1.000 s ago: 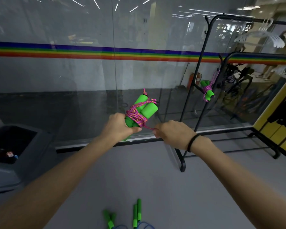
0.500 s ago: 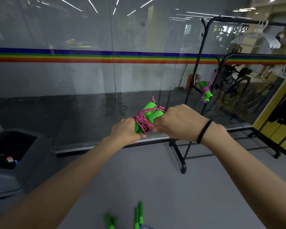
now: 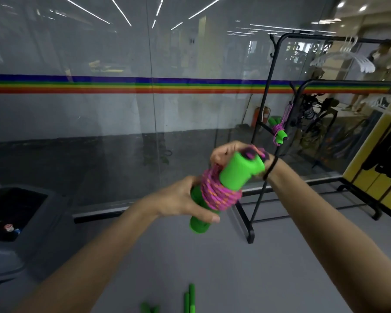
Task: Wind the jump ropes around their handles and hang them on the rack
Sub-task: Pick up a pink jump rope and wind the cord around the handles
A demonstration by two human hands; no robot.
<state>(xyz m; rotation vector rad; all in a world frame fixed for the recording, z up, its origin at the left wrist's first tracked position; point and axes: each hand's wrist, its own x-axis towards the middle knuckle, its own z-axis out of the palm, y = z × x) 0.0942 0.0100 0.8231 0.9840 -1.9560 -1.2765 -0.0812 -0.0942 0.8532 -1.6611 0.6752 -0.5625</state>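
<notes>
I hold a jump rope bundle (image 3: pixel 233 175): two green foam handles side by side with pink rope (image 3: pixel 219 195) coiled around their middle. My left hand (image 3: pixel 181 199) grips the lower ends of the handles. My right hand (image 3: pixel 226 152) is behind the upper ends, fingers closed on the rope's loose end there, partly hidden by the handles. A black rack (image 3: pixel 273 86) stands to the right, and another wound green-and-pink rope (image 3: pixel 279 132) hangs from its side hook.
More green rope handles (image 3: pixel 189 299) lie on the grey floor below me. A dark bin (image 3: pixel 14 222) stands at the left. A glass wall with a rainbow stripe runs behind. White hangers (image 3: pixel 348 57) hang on the rack's top bar; a yellow panel is at the right.
The bundle has tilted toward me and come closer. My right hand moved from the front of the handles to behind their upper ends, taking the rope end with it.
</notes>
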